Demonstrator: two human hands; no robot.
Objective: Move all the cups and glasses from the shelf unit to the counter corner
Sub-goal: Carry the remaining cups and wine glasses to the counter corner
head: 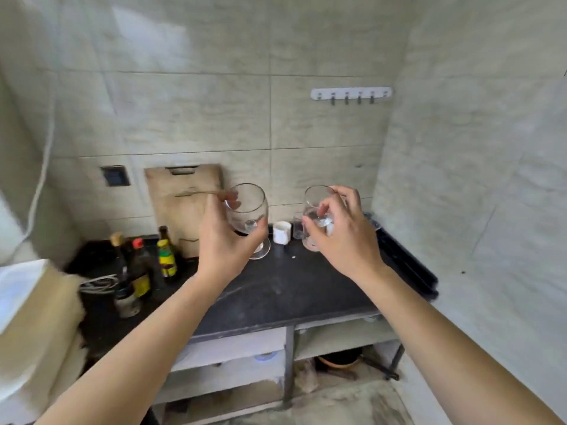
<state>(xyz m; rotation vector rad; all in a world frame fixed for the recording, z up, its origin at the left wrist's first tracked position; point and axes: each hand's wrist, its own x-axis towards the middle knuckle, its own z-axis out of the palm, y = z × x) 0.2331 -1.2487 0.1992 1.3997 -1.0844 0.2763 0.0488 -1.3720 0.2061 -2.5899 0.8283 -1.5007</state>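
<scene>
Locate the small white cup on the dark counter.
The white cup stands at the back of the counter, near the wall, between the two held glasses.

a home kitchen: tiled walls (214, 111), dark counter (276, 289), sauce bottles (144, 271), cutting board (184, 204).

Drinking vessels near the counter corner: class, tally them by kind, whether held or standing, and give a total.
Stemmed wine glasses: 2, one in the left hand at, one in the right hand at
Small clear glasses: 1, standing on the counter
White cups: 1, standing
Total: 4
</scene>
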